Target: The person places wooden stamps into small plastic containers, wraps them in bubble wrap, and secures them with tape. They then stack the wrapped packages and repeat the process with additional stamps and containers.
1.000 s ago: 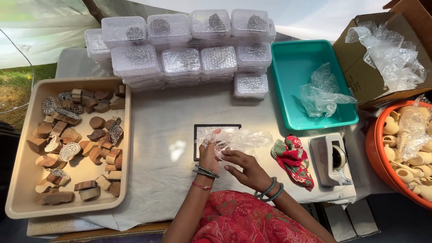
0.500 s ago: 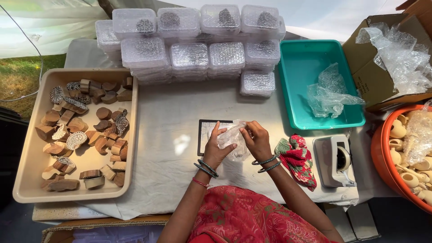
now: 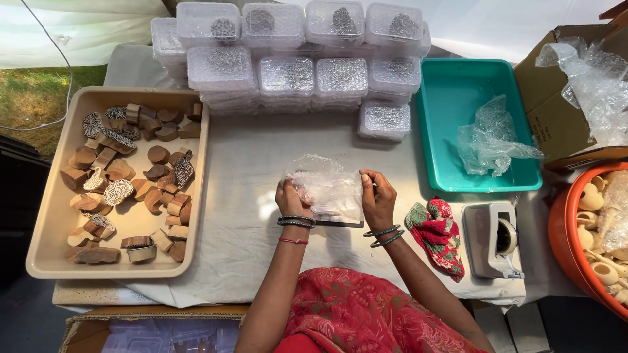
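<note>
- The bench (image 3: 261,157) under its pale cloth shows bare room only in the middle strip, in front of the person and between the trays
- A wide beige plastic tray (image 3: 46,229) of carved wooden blocks fills the left side, its right rim well apart from the hands
- Stacked clear plastic lidded boxes (image 3: 288,72) line the far edge, the nearest one just beyond the hands
- A teal plastic tray (image 3: 451,91) holding crumpled film sits at right; a grey tape dispenser (image 3: 490,238) and a red patterned cloth (image 3: 435,232) lie below it, the cloth just beside the right wrist
- The crumpled clear bubble-wrap sheet (image 3: 327,186) is held above the bench centre
- The left hand (image 3: 292,198) grips its left edge, fingers curled
- The right hand (image 3: 377,196) pinches its right edge, fingers closed
</note>
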